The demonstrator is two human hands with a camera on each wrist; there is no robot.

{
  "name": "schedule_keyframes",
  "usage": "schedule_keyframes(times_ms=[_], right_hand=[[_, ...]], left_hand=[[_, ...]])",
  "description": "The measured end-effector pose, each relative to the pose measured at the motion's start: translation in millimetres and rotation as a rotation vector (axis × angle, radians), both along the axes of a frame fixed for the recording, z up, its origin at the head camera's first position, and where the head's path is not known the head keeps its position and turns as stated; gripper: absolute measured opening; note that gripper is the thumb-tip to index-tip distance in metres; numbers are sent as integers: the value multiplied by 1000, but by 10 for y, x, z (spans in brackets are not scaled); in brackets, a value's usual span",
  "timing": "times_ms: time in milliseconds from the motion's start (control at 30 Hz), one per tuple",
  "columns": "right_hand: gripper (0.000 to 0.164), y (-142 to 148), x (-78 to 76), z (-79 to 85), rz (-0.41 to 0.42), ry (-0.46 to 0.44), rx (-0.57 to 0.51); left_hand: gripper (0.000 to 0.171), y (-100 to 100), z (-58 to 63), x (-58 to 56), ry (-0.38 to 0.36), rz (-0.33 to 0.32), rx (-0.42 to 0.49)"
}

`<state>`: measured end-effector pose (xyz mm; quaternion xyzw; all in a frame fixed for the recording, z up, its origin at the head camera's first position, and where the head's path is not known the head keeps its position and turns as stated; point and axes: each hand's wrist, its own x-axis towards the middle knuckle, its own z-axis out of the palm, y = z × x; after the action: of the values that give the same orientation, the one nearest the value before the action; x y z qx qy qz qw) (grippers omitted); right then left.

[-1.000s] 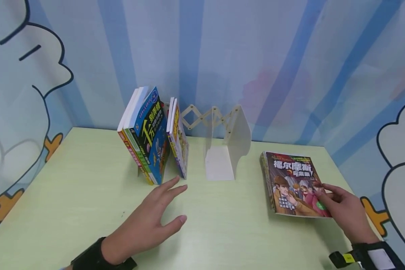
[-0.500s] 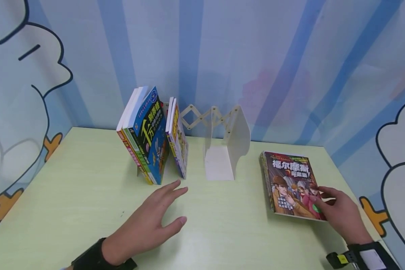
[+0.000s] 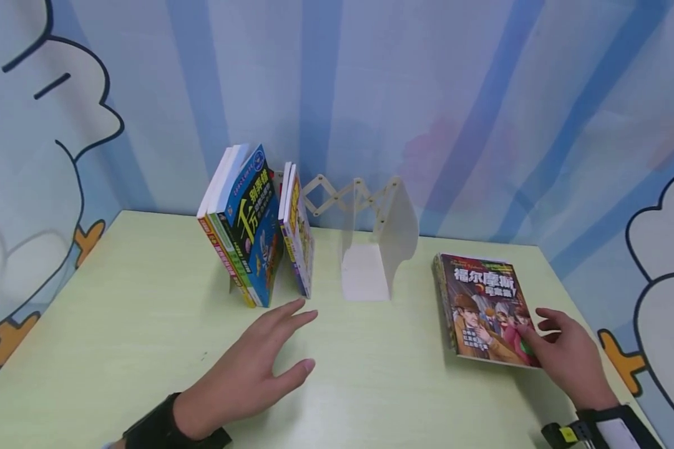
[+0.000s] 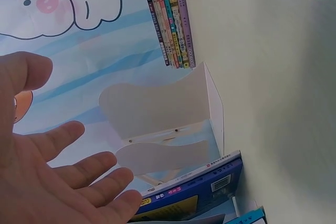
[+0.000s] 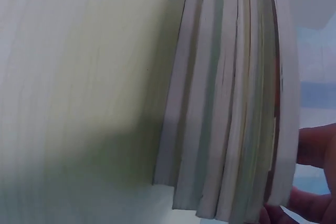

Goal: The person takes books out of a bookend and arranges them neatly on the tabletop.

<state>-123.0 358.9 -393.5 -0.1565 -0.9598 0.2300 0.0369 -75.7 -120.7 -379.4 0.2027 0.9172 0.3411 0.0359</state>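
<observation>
On the right of the table lies a stack of paperback books (image 5: 210, 103), the top book (image 3: 485, 305) showing a dark cover with cartoon figures. My right hand (image 3: 570, 355) is at the right edge of that top book, thumb on the cover and fingers bent by its side. Seen from the right wrist, the fingers (image 5: 307, 203) curl round the book's corner. My left hand (image 3: 253, 368) hovers over the table with fingers spread, holding nothing. Beyond it an expandable white book rack (image 3: 365, 271) holds a leaning group of books (image 3: 241, 231) and some thinner books (image 3: 296, 237).
The rack's right end panel (image 3: 401, 231) stands upright, joined by folding scissor bars (image 3: 334, 196) at the back. A printed blue curtain (image 3: 455, 93) hangs behind the pale table (image 3: 118, 343).
The top book has shifted slightly left and toward me on the stack, with my right hand following. My right fingertips now sit farther off the cover. The left hand barely moves.
</observation>
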Motion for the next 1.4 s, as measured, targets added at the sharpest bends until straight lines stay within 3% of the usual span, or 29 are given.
schedule_keyframes(times_ms=[167, 433, 567, 667, 933, 1400], right_hand=[[65, -151, 56, 76, 18, 93, -41], [57, -636, 205, 235, 338, 165, -252], [47, -890, 245, 271, 461, 215, -305], [46, -1076, 284, 291, 511, 239, -281], [55, -1459, 353, 283, 666, 193, -272], [69, -1820, 418, 227, 829, 163, -247]], left_hand=[[64, 11, 23, -8, 4, -4, 3], [64, -6, 30, -9, 9, 10, 25], [64, -22, 36, -11, 19, 12, 28], [64, -30, 31, -13, 20, 11, 35], [64, -31, 18, -13, 21, -4, 46], [68, 44, 65, -11, -50, -13, 54]])
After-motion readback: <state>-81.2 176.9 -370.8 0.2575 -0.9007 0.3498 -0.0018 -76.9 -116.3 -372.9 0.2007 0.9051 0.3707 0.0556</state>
